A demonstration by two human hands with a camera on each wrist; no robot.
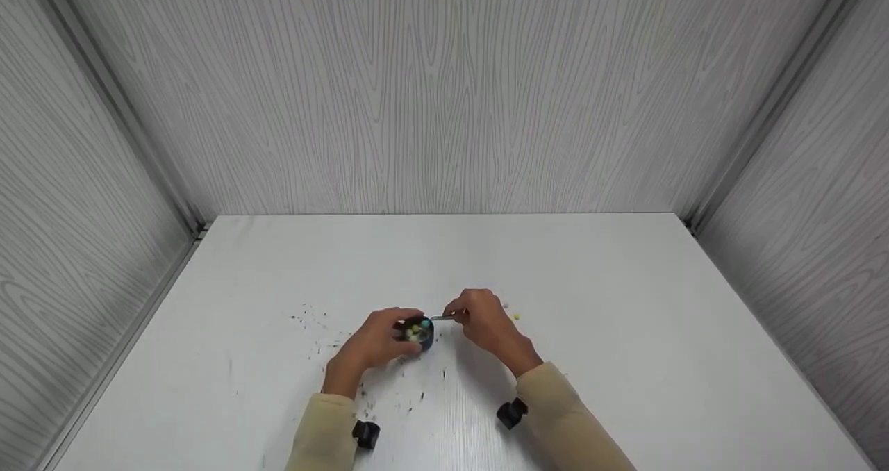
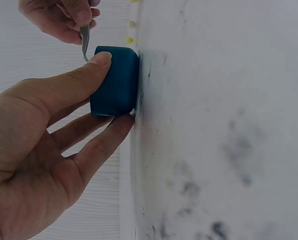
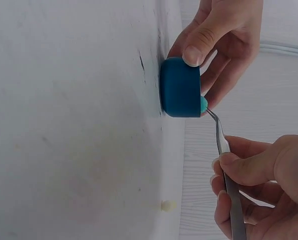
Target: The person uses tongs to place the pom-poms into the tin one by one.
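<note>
A small dark-blue cup (image 2: 120,82) stands on the white table with its opening up. My left hand (image 1: 375,337) grips it from the left, thumb on the near side and fingers around the far side. Several small balls (image 1: 414,331) in yellow, pale and teal tones lie inside. To the right of the cup, my right hand (image 1: 484,320) pinches metal tweezers (image 3: 232,195) with a bent tip. That tip meets a teal ball (image 3: 203,103) showing just above the cup's rim in the right wrist view.
Beyond my right hand, a yellow ball (image 1: 517,316) and a pale ball (image 1: 505,306) lie on the table (image 1: 611,387). Dark specks and scuffs mark the surface around the left forearm. Wood-grain panels (image 1: 430,96) enclose the back and both sides.
</note>
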